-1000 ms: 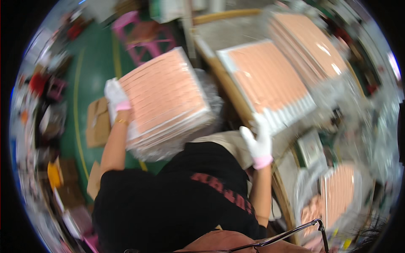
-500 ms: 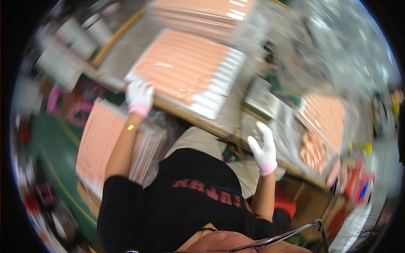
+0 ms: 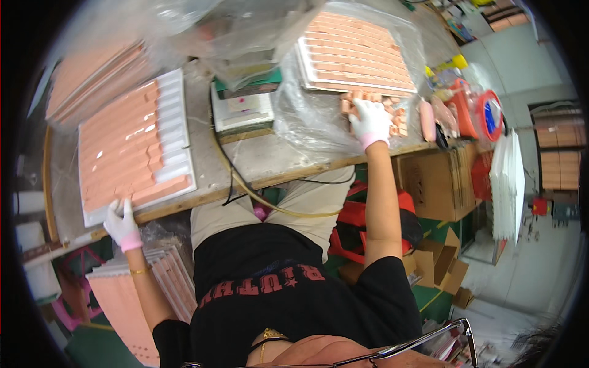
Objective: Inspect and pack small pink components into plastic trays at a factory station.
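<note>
My left hand (image 3: pixel 121 226), in a white glove with a pink cuff, is at the near edge of a white ribbed tray (image 3: pixel 175 116). Its thumb and fingers are apart, with the tips against the tray's edge. Peach-coloured strips (image 3: pixel 119 144) fill most of that tray; the ribs on its right side are bare. My right hand (image 3: pixel 372 122), gloved the same way, reaches over a heap of small loose peach pieces (image 3: pixel 399 122). Its fingers are spread among them, and their tips are partly hidden. Beyond the heap lies another tray filled with rows of peach pieces (image 3: pixel 359 52).
Clear plastic sheeting (image 3: pixel 300 116) lies around the heap. A small box with a white top (image 3: pixel 242 113) stands mid-table, near a yellowish hose (image 3: pixel 236 175). More filled trays (image 3: pixel 101 80) are stacked at the far left, others (image 3: pixel 132 300) below the table edge. A red-rimmed tub (image 3: pixel 489 119) is at right.
The view has swung to the right. My right hand has gone from the air before the table edge to the loose peach pieces. My left hand stays by the tray, shifted along its near edge.
</note>
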{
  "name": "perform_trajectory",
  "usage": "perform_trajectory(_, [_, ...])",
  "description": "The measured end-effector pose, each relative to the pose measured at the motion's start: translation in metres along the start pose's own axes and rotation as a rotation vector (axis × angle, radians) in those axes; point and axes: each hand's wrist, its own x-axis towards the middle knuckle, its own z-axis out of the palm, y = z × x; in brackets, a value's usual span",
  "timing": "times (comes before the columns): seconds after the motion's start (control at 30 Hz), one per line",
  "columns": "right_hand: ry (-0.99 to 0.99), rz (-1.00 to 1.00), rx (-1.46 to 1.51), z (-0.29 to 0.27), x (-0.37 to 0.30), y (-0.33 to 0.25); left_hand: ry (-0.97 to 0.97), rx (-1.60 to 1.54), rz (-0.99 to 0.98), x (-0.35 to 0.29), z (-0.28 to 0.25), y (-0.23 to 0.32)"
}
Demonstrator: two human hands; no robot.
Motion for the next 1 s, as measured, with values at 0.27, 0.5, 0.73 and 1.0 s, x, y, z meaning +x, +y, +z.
perform_trajectory(0.27, [0.150, -0.011, 0.359, 0.004, -0.007, -0.009, 0.040, 0.079, 0.202, -0.001, -0.020, 0.038])
perform_trajectory(0.5, [-0.218, -0.023, 1.496, -0.043, -0.027, -0.177, -0.710, -1.144, -0.080, -0.035, 0.008, 0.150])
perform_trajectory(0.73, [-0.181, -0.059, 1.625, -0.042, -0.023, -0.209, -1.235, -1.624, -0.514, -0.058, 0.051, 0.197])
perform_trajectory(1.0, [-0.189, -0.210, 1.387, -0.043, -0.016, -0.192, -1.237, -1.875, -0.586, -0.080, 0.062, 0.223])
